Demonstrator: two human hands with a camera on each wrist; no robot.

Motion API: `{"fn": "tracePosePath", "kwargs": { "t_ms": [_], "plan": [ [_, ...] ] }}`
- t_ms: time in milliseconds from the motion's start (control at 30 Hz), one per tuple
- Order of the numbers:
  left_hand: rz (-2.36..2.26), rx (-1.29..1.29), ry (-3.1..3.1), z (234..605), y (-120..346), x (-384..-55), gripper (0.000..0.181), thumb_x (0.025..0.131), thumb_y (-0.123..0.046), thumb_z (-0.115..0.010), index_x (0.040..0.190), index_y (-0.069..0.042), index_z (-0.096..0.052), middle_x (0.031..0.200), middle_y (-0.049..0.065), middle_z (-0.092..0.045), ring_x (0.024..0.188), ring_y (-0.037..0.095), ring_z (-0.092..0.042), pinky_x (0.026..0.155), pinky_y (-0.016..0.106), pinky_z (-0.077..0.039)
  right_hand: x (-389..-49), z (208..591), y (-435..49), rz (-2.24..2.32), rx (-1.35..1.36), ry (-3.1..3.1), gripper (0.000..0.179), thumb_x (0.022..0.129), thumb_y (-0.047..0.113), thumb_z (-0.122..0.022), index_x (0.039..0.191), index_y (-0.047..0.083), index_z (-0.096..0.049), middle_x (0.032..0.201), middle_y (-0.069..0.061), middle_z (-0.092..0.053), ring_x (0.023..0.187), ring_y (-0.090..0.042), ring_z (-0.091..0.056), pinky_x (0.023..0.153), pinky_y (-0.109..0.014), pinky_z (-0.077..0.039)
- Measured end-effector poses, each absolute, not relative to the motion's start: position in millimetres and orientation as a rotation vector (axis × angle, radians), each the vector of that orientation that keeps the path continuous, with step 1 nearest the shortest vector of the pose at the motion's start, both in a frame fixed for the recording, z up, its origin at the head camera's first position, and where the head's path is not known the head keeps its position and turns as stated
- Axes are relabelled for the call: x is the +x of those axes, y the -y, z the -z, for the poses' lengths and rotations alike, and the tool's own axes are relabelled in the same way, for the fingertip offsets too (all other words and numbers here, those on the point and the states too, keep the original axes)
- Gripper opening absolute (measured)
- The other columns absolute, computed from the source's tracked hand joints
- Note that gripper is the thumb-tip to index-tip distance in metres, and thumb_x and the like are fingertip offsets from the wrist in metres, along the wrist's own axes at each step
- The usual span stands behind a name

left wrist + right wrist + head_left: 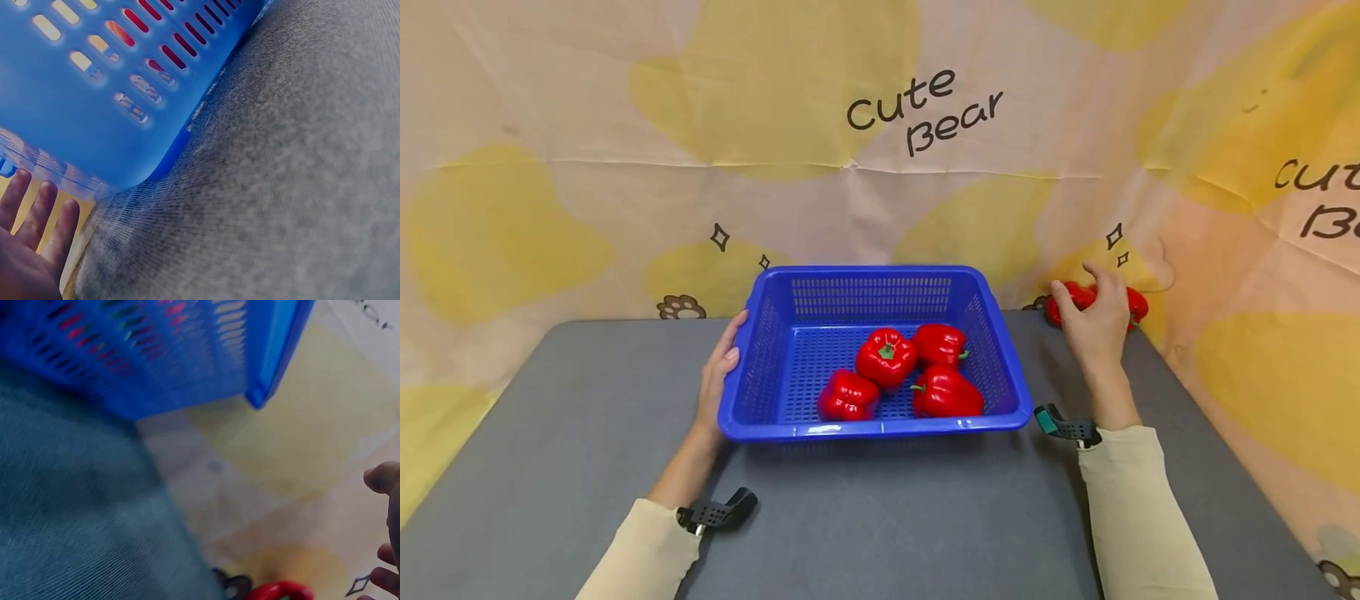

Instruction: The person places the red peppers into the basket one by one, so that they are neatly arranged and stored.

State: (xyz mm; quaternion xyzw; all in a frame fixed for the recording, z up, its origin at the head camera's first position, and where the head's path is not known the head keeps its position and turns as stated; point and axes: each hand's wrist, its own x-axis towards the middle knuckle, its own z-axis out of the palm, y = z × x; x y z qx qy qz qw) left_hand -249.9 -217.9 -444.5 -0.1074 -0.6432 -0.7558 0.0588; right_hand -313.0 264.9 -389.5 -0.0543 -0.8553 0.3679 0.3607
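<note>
Left hand [715, 379]: fingers apart, at left side of blue basket [880, 430];
Right hand [1099, 327]: fingers apart, over loose peppers [1138, 305];
Blue basket: four red peppers [886, 357] inside

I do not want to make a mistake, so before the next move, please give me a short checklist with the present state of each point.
1. Blue basket stands upright on the table: ok.
2. Left hand is at the basket's left side: ok.
3. Basket has room: ok; four red peppers lie inside, with bare floor at the left.
4. Right hand is over the peppers outside, right of the basket: ok.
5. Right hand is closed round a pepper: not ok; it looks spread open.
6. Exact number of peppers outside: cannot tell; the right hand covers part of them.
</note>
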Motion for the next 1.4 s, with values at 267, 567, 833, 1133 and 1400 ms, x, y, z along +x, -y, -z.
{"fn": "tracePosePath", "kwargs": {
  "t_ms": [267, 567, 833, 1133, 1400],
  "plan": [
    [2.276, -0.328, 1.933, 445, 220, -251, 0.056, 0.104, -0.029, -0.032, 0.159, -0.020, -0.030, 0.163, 0.008, -0.032, 0.129, 0.014, -0.048, 0.097, 0.019, -0.049, -328, 425, -270, -0.873, -0.222, 2.253, 0.063, 0.088, 0.040, -0.072, 0.139, 0.007, -0.056, 0.144, -0.024, -0.049, 0.137, -0.042, -0.041, 0.112, -0.062, -0.035],
    [2.295, -0.312, 1.946, 444, 217, -250, 0.056, 0.104, -0.028, -0.033, 0.159, -0.020, -0.030, 0.165, 0.009, -0.028, 0.129, 0.015, -0.046, 0.096, 0.020, -0.049, -328, 454, -277, -0.809, -0.181, 2.190, 0.068, 0.085, 0.041, -0.076, 0.139, 0.005, -0.056, 0.147, -0.025, -0.048, 0.139, -0.045, -0.037, 0.117, -0.058, -0.029],
    [2.307, -0.339, 1.908, 444, 217, -253, 0.056, 0.103, -0.028, -0.034, 0.159, -0.020, -0.031, 0.163, 0.010, -0.031, 0.126, 0.015, -0.049, 0.095, 0.021, -0.050, -334, 460, -283, -0.742, -0.218, 2.304, 0.073, 0.087, 0.042, -0.073, 0.149, 0.012, -0.048, 0.154, -0.022, -0.041, 0.143, -0.045, -0.034, 0.117, -0.061, -0.029],
    [2.293, -0.328, 1.901, 447, 222, -247, 0.057, 0.103, -0.026, -0.032, 0.160, -0.018, -0.030, 0.159, 0.006, -0.035, 0.124, 0.014, -0.050, 0.095, 0.022, -0.050, -341, 461, -278, -0.761, -0.271, 2.366, 0.075, 0.088, 0.042, -0.072, 0.151, 0.013, -0.044, 0.159, -0.020, -0.034, 0.145, -0.046, -0.029, 0.115, -0.064, -0.031],
    [2.294, -0.308, 1.942, 443, 220, -247, 0.058, 0.104, -0.026, -0.030, 0.161, -0.016, -0.026, 0.166, 0.012, -0.026, 0.127, 0.015, -0.046, 0.096, 0.022, -0.047, -339, 456, -282, -0.831, -0.411, 2.423, 0.081, 0.089, 0.046, -0.069, 0.156, 0.018, -0.034, 0.163, -0.016, -0.026, 0.146, -0.042, -0.030, 0.109, -0.069, -0.035]
  ]
}}
